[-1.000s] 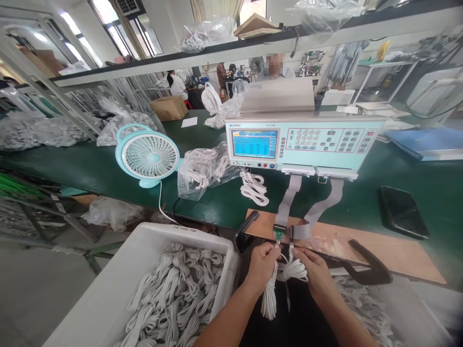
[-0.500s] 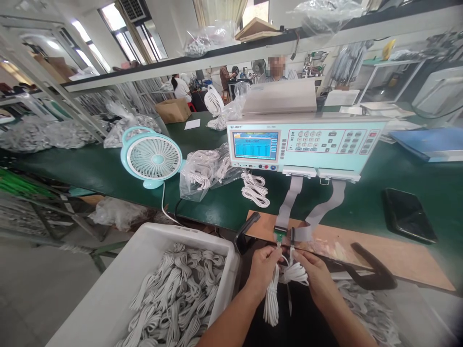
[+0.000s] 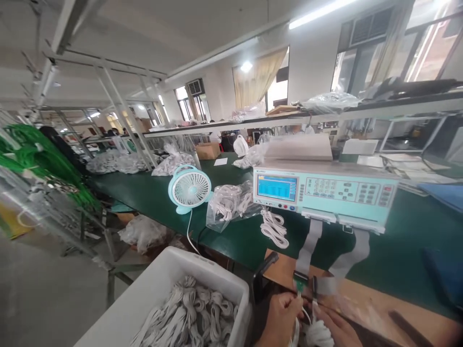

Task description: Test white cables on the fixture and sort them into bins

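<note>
Near the bottom edge, my left hand is closed on a white cable end just below a green connector board. Beside it, my right hand pinches the other end of the bundled white cable under a dark connector. Part of the bundle is cut off by the frame. Grey ribbon cables run from both connectors up to the light-blue tester, whose screen is lit.
A white bin of coiled cables stands at the lower left. A turquoise fan, a bagged cable bundle and a loose coil lie on the green table. A black clamp holds the wooden board.
The view has tilted up and turned left, so the scene sits lower and further right. Both hands keep their grip at the connectors. The person behind the tester is no longer visible.
</note>
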The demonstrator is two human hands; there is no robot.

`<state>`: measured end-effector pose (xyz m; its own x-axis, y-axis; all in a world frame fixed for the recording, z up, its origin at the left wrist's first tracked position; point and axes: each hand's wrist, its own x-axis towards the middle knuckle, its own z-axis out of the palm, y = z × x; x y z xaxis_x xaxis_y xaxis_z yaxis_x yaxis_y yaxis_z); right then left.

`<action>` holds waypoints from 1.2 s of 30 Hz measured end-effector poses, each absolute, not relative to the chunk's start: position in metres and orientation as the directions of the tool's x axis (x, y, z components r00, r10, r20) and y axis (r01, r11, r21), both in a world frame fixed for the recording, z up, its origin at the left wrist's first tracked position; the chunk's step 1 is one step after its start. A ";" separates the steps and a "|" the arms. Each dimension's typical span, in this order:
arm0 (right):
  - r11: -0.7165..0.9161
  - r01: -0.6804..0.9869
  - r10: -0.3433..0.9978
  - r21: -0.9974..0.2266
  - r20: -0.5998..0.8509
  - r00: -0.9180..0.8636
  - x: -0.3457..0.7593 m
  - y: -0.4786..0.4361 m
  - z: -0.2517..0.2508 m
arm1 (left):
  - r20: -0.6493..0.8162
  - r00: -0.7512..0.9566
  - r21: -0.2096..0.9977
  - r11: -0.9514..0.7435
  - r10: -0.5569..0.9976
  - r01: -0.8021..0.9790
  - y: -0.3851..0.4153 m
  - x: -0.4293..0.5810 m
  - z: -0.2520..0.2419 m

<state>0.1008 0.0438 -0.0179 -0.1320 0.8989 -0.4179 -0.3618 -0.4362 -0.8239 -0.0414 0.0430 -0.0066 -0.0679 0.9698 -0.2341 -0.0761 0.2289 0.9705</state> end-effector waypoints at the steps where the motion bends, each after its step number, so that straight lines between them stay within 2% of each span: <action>1: -0.429 -0.365 0.902 -0.826 -0.411 -0.129 0.099 0.042 -0.015 | -0.219 -0.072 0.975 0.214 0.973 -0.066 0.042 -0.042 -0.008; 9: -0.423 -0.488 0.902 -0.764 -0.407 -0.144 0.092 0.037 -0.012 | -0.216 -0.094 0.975 0.211 0.972 -0.064 0.040 -0.041 -0.017; 15: -0.428 -0.506 0.899 -0.749 -0.410 -0.153 0.093 0.036 -0.016 | -0.105 -0.053 0.994 0.104 0.993 -0.023 0.040 -0.044 -0.015; 21: -0.443 -0.517 0.891 -0.733 -0.424 -0.162 0.093 0.035 -0.013 | -0.230 -0.111 0.966 0.213 0.967 -0.146 0.040 -0.038 -0.024; 25: -0.430 -0.517 0.900 -0.740 -0.397 -0.179 0.094 0.035 -0.018 | -0.191 -0.143 0.978 0.176 0.971 -0.112 0.038 -0.036 -0.024; 32: -0.422 -0.422 0.902 -0.802 -0.420 -0.103 0.092 0.035 -0.014 | -0.194 -0.167 0.980 0.183 0.967 -0.078 0.041 -0.039 -0.022; 36: -0.381 -0.298 0.920 -0.875 -0.391 -0.027 0.099 0.042 -0.018 | -0.162 -0.135 0.986 0.156 0.978 -0.056 0.045 -0.039 -0.020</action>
